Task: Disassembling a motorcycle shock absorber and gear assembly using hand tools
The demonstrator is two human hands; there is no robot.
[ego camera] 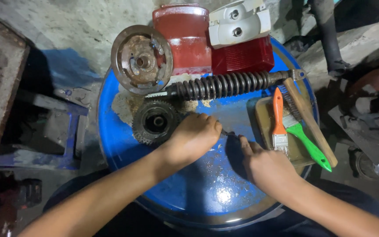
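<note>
Both hands meet over the top of a blue drum (123,145). The left hand (194,138) is curled with its fingers closed on a small dark metal part (229,133), and the right hand (266,164) pinches the other end of it with its fingertips. The part sits right between the two hands (it is too small to tell what it is).

Just past the left hand lies a dark gear (155,121). Farther out are a rusty round plate (141,59), a black spring (224,84), a red cover (185,37) and a red tail light (242,55). Beside the right hand a tray (262,118) holds an orange brush (279,120), a green brush (305,141) and a wooden handle (310,120).

The drum top looks wet and shiny. I think the little part could slip from the fingers and roll off the edge.
</note>
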